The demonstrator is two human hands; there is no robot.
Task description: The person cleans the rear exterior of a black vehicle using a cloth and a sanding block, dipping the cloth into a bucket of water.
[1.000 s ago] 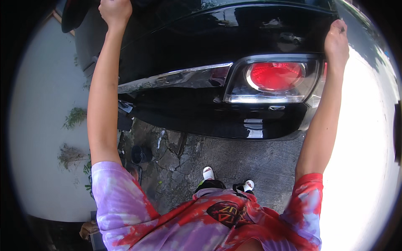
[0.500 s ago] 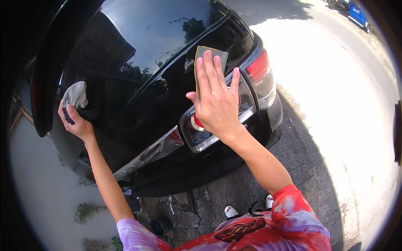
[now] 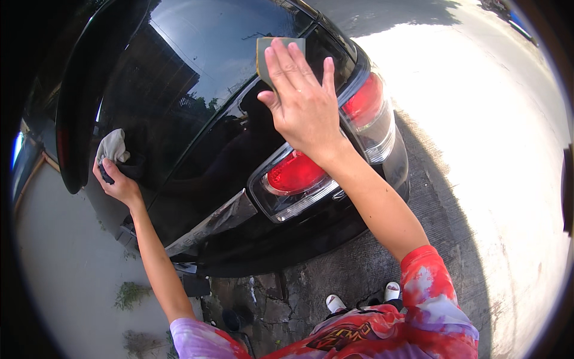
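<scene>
My right hand (image 3: 308, 113) lies flat, fingers stretched and thumb out to the side. It presses a thin grey-green pad with a yellowish edge (image 3: 262, 48) against the rear of a black car (image 3: 197, 161), by the lower right of the back window (image 3: 221, 30). The hand covers much of the pad. Farther left, my left hand (image 3: 119, 184) is closed around a crumpled grey cloth (image 3: 112, 145), held close to the car's dark surface. Whether the cloth touches the surface I cannot tell. Below my right wrist shows a red tail light (image 3: 296, 172).
A second light section (image 3: 366, 102) wraps the car's right corner. A shiny trim strip (image 3: 212, 221) runs across the tailgate. Underfoot is cracked concrete (image 3: 272, 308) with a dark bucket (image 3: 238, 317). Small weeds (image 3: 130, 294) grow on the left. Bright sun hits the pavement (image 3: 472, 149) on the right.
My right hand and the pad have slid up and to the left, uncovering the red tail light. The left hand still grips the cloth and sits slightly lower and farther right in view.
</scene>
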